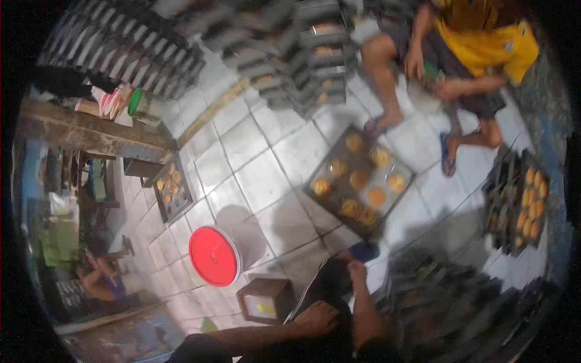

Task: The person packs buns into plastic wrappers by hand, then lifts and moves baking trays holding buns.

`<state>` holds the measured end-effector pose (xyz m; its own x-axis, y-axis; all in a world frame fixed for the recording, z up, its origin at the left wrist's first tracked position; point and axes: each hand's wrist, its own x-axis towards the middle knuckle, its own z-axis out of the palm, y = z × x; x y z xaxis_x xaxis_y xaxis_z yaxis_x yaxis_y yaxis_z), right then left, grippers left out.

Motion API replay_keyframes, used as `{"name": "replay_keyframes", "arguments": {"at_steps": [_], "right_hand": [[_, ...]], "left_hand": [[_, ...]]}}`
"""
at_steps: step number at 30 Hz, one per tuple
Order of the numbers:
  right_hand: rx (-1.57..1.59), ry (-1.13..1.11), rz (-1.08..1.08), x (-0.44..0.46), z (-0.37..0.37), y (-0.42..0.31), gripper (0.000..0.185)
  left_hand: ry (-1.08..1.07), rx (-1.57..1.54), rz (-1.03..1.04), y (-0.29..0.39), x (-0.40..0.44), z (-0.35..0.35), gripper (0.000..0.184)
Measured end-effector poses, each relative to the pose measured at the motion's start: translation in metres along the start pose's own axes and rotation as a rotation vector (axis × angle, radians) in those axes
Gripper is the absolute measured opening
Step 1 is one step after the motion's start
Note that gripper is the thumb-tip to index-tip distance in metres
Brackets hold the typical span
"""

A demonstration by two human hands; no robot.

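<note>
My left hand point(317, 317) lies flat on the dark cloth over my thigh, holding nothing that I can see. Beyond it, my right hand point(357, 273) is near my knee; blur hides how its fingers are set. On the floor ahead of my right hand sits a dark baking tray point(340, 192) with several round golden-topped baked pieces, such as a bun point(376, 195). Left of my hands stand a brown box point(279, 297) with a pale yellow-marked panel and a white bucket with a red lid point(212, 256).
Blurred stacks of dark trays point(448, 302) rise at right and along the back. Elongated breads point(531, 206) fill a tray at far right. A seated person point(478, 36) with yellow cloth handles a greyish thing. Another tray point(189, 204) and a second person point(100, 278) are at left.
</note>
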<state>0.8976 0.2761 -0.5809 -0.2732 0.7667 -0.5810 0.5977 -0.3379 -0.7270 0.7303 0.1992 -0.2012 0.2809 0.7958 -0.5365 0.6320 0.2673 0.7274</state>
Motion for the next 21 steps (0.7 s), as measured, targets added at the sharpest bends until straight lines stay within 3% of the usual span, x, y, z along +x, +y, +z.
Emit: {"name": "replay_keyframes", "arguments": {"at_steps": [1,2,3,5,6,7,8,9,10,11,12,13,14,15,16,17,18,19,21], "right_hand": [[-0.006,-0.030,-0.004,-0.014,-0.010,-0.053,0.007],[-0.013,-0.059,-0.009,-0.027,-0.019,-0.104,0.003],[0.082,-0.108,0.029,-0.027,-0.015,-0.111,0.005],[0.188,-0.215,0.177,-0.066,-0.052,-0.212,0.009],[0.154,-0.254,0.119,-0.087,-0.074,-0.267,0.014],[-0.128,-0.264,0.009,-0.082,-0.080,-0.269,0.019],[-0.210,-0.189,-0.072,-0.075,-0.080,-0.261,0.023],[0.171,-0.117,-0.022,-0.101,-0.092,-0.299,0.026],[0.170,-0.106,-0.064,-0.101,-0.100,-0.320,0.026],[0.259,-0.143,-0.027,-0.105,-0.105,-0.317,0.026],[0.343,-0.184,0.023,-0.110,-0.109,-0.309,0.025],[0.123,-0.257,-0.087,-0.106,-0.113,-0.301,0.026],[0.108,-0.257,-0.086,-0.098,-0.117,-0.299,0.026],[-0.122,-0.196,-0.238,-0.096,-0.120,-0.293,0.028],[-0.351,-0.143,-0.379,-0.122,-0.128,-0.294,0.031],[-0.078,-0.270,-0.133,-0.139,-0.139,-0.297,0.032],[0.194,-0.378,0.118,-0.157,-0.148,-0.326,0.032],[0.046,-0.358,0.040,-0.177,-0.153,-0.334,0.030],[-0.072,-0.372,0.143,-0.205,-0.155,-0.348,0.025]], "left_hand": [[0.053,0.025,0.029,0.005,-0.005,-0.002,0.039],[-0.084,0.030,-0.059,0.010,-0.008,-0.006,0.041],[-0.220,0.033,-0.146,0.015,-0.011,-0.004,0.043],[0.121,0.107,0.028,-0.026,-0.020,0.070,0.042],[0.208,0.133,0.052,-0.009,-0.040,0.052,0.040],[0.293,0.163,0.073,0.011,-0.062,0.032,0.039],[0.335,0.195,0.099,0.015,-0.071,0.013,0.039],[0.237,0.186,0.082,0.018,-0.081,-0.003,0.050],[0.135,0.174,0.058,0.023,-0.091,-0.020,0.060],[0.161,0.189,0.068,0.021,-0.099,-0.038,0.060],[0.096,0.091,-0.047,0.016,-0.102,-0.054,0.061],[0.026,-0.016,-0.160,0.018,-0.110,-0.066,0.062],[0.123,-0.159,-0.186,0.034,-0.131,-0.089,0.060],[0.206,-0.311,-0.220,0.074,-0.172,-0.139,0.058],[0.227,-0.087,-0.102,0.002,-0.155,-0.109,0.053],[0.274,0.143,0.006,-0.067,-0.141,-0.081,0.048],[0.325,-0.257,-0.272,-0.020,-0.180,-0.126,0.051],[0.379,-0.236,-0.413,-0.025,-0.190,-0.144,0.046],[0.503,-0.314,-0.464,-0.041,-0.223,-0.170,0.048]]}}
